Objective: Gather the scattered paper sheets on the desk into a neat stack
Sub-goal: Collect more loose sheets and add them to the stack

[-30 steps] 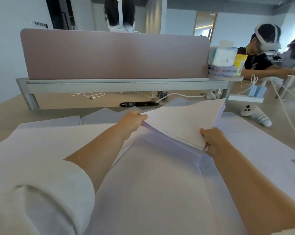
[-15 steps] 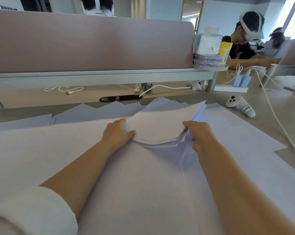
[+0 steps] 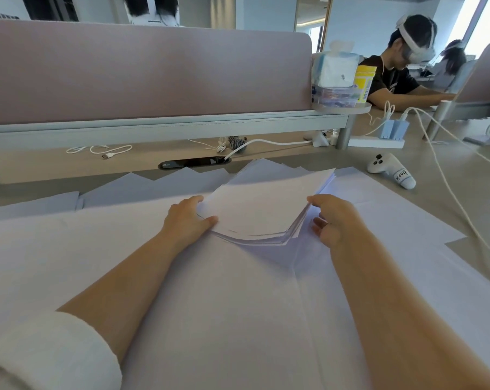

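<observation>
A thick stack of white paper sheets [image 3: 262,212] lies a little askew in the middle of the desk, on top of large loose sheets [image 3: 238,319] that cover the near desk. My left hand [image 3: 189,219] holds the stack's left corner, thumb on top and fingers under the edge. My right hand [image 3: 332,220] is at the stack's right edge with fingers spread and relaxed, just touching or slightly off the paper. More sheets [image 3: 165,182] stick out behind the stack.
A mauve partition [image 3: 142,71] on a grey rail closes the far side. A white controller [image 3: 391,170] lies right of the papers, with white cables [image 3: 449,190] and a power strip [image 3: 376,142] beyond. A tissue box [image 3: 335,68] sits on a shelf. A person [image 3: 395,71] sits far right.
The stack has come down from a raised tilt to lie on the desk. My right hand has let go of its edge and its fingers have spread.
</observation>
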The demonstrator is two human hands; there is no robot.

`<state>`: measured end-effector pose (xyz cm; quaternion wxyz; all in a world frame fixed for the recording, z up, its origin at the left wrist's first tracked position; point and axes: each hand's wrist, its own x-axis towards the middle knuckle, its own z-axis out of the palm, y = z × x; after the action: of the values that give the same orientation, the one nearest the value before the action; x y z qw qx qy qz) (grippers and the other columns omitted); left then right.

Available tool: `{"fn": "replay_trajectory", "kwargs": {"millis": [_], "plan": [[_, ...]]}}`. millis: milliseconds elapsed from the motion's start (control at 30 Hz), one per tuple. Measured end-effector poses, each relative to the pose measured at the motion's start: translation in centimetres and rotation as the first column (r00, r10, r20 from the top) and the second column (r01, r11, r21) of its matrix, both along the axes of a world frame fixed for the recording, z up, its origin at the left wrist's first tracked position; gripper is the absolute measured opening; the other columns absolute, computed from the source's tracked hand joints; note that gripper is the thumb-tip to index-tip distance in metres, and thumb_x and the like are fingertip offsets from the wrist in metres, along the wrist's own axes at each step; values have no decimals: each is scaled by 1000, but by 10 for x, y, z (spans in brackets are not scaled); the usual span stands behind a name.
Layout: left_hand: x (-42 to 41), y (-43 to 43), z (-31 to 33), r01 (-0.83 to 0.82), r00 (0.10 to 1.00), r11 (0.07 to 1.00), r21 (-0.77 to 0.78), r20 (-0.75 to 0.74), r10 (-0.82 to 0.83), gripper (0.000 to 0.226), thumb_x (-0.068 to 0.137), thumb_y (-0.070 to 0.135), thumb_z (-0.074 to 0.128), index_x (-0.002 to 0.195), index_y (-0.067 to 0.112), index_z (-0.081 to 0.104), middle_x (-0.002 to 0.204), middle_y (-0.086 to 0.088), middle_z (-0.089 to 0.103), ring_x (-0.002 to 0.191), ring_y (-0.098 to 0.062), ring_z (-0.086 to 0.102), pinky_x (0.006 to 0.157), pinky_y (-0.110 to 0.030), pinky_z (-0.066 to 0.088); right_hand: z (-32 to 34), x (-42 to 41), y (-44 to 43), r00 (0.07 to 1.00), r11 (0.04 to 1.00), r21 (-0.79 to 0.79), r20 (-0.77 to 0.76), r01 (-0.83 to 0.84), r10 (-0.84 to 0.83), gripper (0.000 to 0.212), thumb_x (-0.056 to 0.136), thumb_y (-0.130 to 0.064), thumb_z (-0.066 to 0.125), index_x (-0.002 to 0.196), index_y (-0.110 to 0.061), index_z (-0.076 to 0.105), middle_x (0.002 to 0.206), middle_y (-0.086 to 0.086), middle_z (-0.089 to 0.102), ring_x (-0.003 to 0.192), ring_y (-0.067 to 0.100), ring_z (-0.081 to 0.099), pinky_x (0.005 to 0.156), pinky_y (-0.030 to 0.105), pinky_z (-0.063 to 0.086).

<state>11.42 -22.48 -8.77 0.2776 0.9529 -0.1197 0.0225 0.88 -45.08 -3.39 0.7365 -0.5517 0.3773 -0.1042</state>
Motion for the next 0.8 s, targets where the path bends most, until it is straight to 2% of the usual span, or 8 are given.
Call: {"fn": "replay_trajectory", "kwargs": {"millis": [133,200,300,367,467,667,733,800], "plan": [[3,0,-3,0,1000,1000,7,18,-1,67,86,40,63,142,16,37,147,-6,40,135,-29,32,110,-39,28,-1,2,-4,1000,1000,19,-9,-14,14,10,85,-14,63,92,-8,58,79,5,42,65,16,36,73,32,40],[1,0,-3,39,981,995,92,185,-55,60,86,34,63,139,16,42,146,-7,40,135,-30,31,111,-38,25,-1,2,-6,1000,999,32,7,-16,16,20,86,-15,62,105,-9,59,90,7,46,73,18,42,79,33,40],[-10,-6,3,334,793,921,201,469,-389,44,82,30,56,122,13,62,128,-8,59,125,-30,48,105,-27,28,2,1,-5,1000,1000,24,10,-18,18,37,87,-16,62,122,-6,56,116,13,46,92,24,47,88,35,42],[-26,-15,11,542,744,813,212,328,-582,59,78,55,43,117,16,65,122,1,63,117,-18,55,98,-18,32,2,1,-5,1000,1000,30,8,-9,8,42,87,-16,62,126,-4,52,130,15,44,110,29,47,96,37,41],[-36,-24,13,591,747,756,281,163,-645,83,63,79,37,125,27,58,125,15,54,114,-1,50,90,-10,31,3,-2,-5,1000,998,62,24,-3,2,25,88,-13,60,107,-8,44,118,15,46,101,27,47,97,38,42],[-34,-26,17,589,718,718,370,168,-676,85,62,82,45,126,28,57,125,14,55,114,-4,51,90,-15,37,7,-5,-4,995,985,165,78,49,-63,33,89,-10,57,119,-12,43,138,17,44,128,30,46,105,38,40],[-33,-31,19,561,706,666,492,136,-695,73,73,72,54,130,26,53,127,10,54,114,-12,54,92,-25,43,7,-5,-4,995,984,174,75,46,-60,27,89,-10,56,112,-13,42,138,17,44,128,29,46,105,38,40],[-32,-35,22,495,660,565,659,137,-738,67,83,67,44,136,26,46,130,6,52,111,-20,57,88,-31,47,7,-5,-4,995,981,189,79,50,-66,25,89,-11,56,109,-14,42,132,15,47,126,29,48,103,38,41]]}}
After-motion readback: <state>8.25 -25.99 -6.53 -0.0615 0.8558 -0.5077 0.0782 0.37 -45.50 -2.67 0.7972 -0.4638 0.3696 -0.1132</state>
